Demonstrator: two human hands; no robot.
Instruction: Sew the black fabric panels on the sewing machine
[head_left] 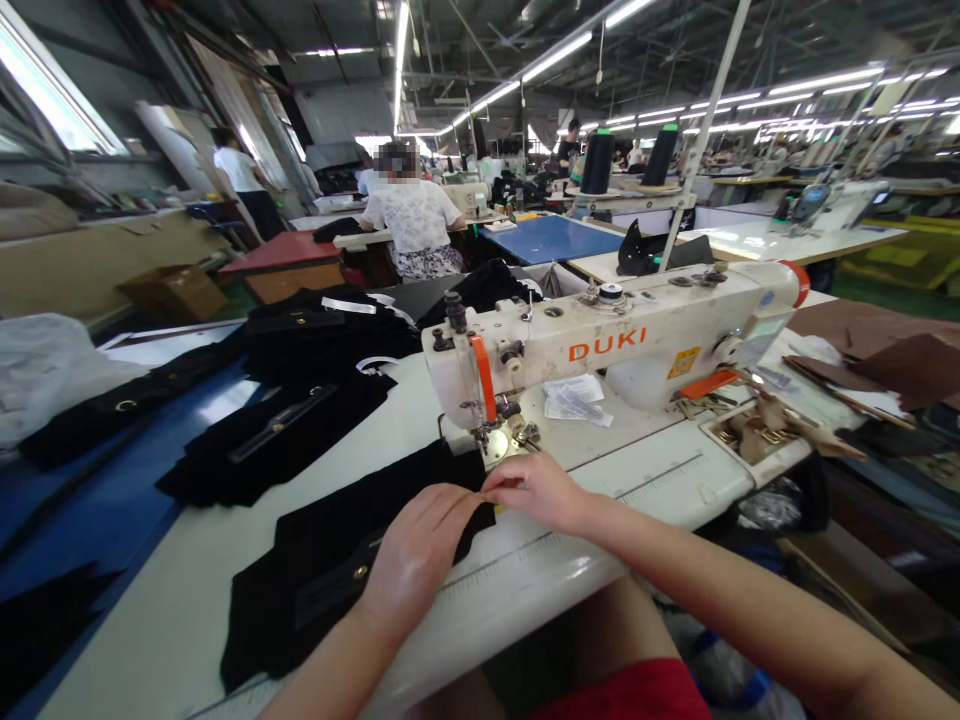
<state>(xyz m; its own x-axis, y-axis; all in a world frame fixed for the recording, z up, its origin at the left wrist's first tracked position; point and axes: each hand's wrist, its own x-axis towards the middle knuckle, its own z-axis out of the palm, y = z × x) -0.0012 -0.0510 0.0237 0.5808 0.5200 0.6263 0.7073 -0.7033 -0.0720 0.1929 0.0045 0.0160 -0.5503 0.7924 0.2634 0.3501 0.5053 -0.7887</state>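
A piece of black fabric (330, 520) lies on the white sewing table, its right end reaching to the needle area of the sewing machine (600, 345). Sewn onto it is a dark strap with a small gold stud (361, 573). My left hand (420, 545) rests over the fabric's right part, fingers closed on its edge. Close to the presser foot, my right hand (536, 492) pinches the same edge, its fingertips meeting those of the left. What exactly lies between the fingertips is partly hidden.
Black fabric pieces (277, 430) are stacked at the left. White labels (576, 400) lie under the machine arm. A tray (754, 430) with metal tools and scraps sits at the right. Brown sheets (900, 350) lie beyond it. A person (416, 220) sits ahead.
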